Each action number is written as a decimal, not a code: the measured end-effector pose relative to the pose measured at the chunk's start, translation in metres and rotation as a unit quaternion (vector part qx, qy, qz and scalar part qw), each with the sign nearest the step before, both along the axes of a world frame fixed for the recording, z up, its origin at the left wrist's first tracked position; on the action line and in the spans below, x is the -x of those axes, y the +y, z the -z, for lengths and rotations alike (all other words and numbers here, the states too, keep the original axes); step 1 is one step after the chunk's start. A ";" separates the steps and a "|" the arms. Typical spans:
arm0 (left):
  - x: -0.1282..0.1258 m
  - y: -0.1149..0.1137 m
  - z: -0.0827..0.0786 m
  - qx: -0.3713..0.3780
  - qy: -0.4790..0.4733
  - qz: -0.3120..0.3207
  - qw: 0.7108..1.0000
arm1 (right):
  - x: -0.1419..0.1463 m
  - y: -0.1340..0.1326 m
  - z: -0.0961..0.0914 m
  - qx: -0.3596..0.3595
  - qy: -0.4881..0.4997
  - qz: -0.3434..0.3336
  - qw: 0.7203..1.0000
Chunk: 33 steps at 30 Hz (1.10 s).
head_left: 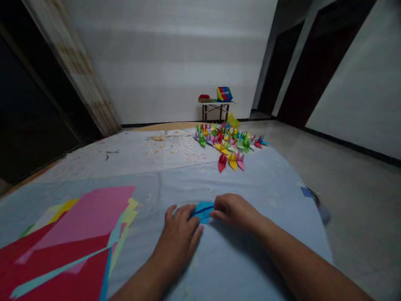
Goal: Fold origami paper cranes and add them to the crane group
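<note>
Near left, a loose stack of coloured paper sheets (97, 209) lies flat on the tabletop (282, 200); these sheets are unfolded. Near centre, the blue origami paper (205, 215) lies between the hands. The left hand (180, 230) is spread, fingertips resting at the paper's left edge. The right hand (234, 211) pinches the right edge between thumb and fingers. Status, as judged: blue piece partly folded, compact and flat, not yet shaped. Beyond it, slightly right, three finished paper cranes (232, 161) stand in a row. Far right, a dense cluster of multicoloured cranes (219, 136) appears complete.
</note>
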<state>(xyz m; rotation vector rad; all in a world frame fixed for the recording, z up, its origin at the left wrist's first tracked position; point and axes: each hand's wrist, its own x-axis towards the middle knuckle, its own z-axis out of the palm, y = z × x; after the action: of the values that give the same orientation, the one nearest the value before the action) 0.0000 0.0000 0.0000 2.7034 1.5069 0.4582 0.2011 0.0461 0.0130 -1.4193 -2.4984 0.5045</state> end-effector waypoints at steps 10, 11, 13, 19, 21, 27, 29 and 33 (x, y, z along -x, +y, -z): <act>-0.011 -0.014 -0.007 0.060 -0.040 -0.010 0.997 | 0.007 -0.003 0.006 -0.021 0.039 -0.028 0.999; -0.012 -0.015 -0.008 0.070 -0.043 -0.008 0.997 | 0.006 -0.002 0.006 -0.020 0.039 -0.024 0.999; -0.013 -0.015 -0.008 0.087 -0.049 -0.006 0.995 | 0.004 0.000 0.006 -0.020 0.033 0.000 0.999; -0.012 -0.012 -0.008 0.114 -0.089 -0.006 0.989 | 0.004 -0.003 0.007 0.019 0.032 0.034 0.999; -0.014 -0.014 -0.008 0.120 -0.118 0.005 0.986 | 0.006 -0.004 0.008 0.028 0.067 0.015 0.997; -0.022 -0.024 -0.006 0.149 -0.175 0.093 0.969 | 0.015 0.002 0.019 0.012 0.166 -0.047 0.985; -0.022 -0.025 -0.005 0.151 -0.168 0.119 0.967 | 0.017 0.004 0.023 0.003 0.185 -0.080 0.979; -0.016 -0.016 -0.006 0.122 -0.134 0.109 0.977 | 0.014 0.004 0.020 -0.007 0.211 -0.114 0.971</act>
<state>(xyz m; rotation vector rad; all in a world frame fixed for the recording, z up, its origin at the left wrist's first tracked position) 0.0157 -0.0164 0.0061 2.4621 1.1046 0.5595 0.1869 0.0501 -0.0068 -0.9030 -2.3119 0.7419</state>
